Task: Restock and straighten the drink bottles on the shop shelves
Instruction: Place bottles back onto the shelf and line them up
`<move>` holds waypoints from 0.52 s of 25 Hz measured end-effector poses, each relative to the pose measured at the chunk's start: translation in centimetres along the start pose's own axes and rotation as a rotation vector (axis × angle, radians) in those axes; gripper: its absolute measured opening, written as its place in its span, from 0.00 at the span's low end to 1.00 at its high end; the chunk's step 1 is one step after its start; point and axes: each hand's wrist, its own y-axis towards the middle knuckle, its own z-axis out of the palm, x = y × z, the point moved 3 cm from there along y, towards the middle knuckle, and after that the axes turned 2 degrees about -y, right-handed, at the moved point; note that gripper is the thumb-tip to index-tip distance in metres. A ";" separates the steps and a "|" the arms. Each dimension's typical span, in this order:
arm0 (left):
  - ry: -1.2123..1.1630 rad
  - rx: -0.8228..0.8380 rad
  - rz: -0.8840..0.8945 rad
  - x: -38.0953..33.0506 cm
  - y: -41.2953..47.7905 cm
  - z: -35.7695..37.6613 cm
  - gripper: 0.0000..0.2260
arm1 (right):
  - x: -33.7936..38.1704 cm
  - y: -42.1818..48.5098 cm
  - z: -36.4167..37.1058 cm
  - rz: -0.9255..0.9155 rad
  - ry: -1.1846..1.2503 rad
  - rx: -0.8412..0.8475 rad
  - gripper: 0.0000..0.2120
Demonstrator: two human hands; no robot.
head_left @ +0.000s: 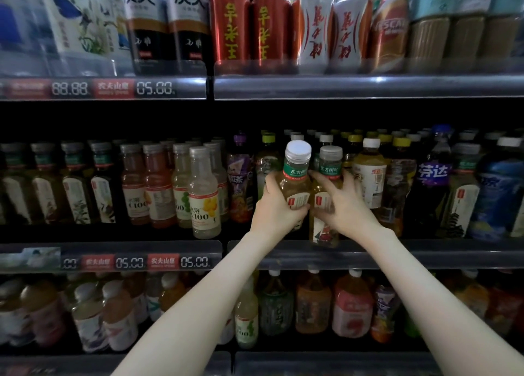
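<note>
Two bottles stood at the front of the middle shelf (425, 255). Your left hand (279, 204) was wrapped round the left bottle (295, 181), your right hand (347, 205) round the right bottle (330, 160). Next, I think, both needed setting straight, labels forward.

Two bare arms are being seen, the left arm (198, 304) and the right arm (425, 290). Both are being shown uncovered from the bottom edge up to the wrists. The left hand (276, 202) and the right hand (347, 205) are being seen bare too, with thin fingers (321, 180).
</note>
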 end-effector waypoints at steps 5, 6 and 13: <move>-0.188 -0.155 0.069 -1.6 -0.9 -3.3 0.38 | -0.2 0.3 -0.2 0.014 0.118 0.103 0.37; -0.196 -0.179 0.063 -1.5 -1.3 -4.1 0.38 | 0.1 -0.1 -0.2 -0.019 0.108 0.053 0.34; -0.188 -0.344 0.086 1.1 -5.5 -9.8 0.39 | 3.0 -3.2 0.5 -0.251 0.117 -0.386 0.28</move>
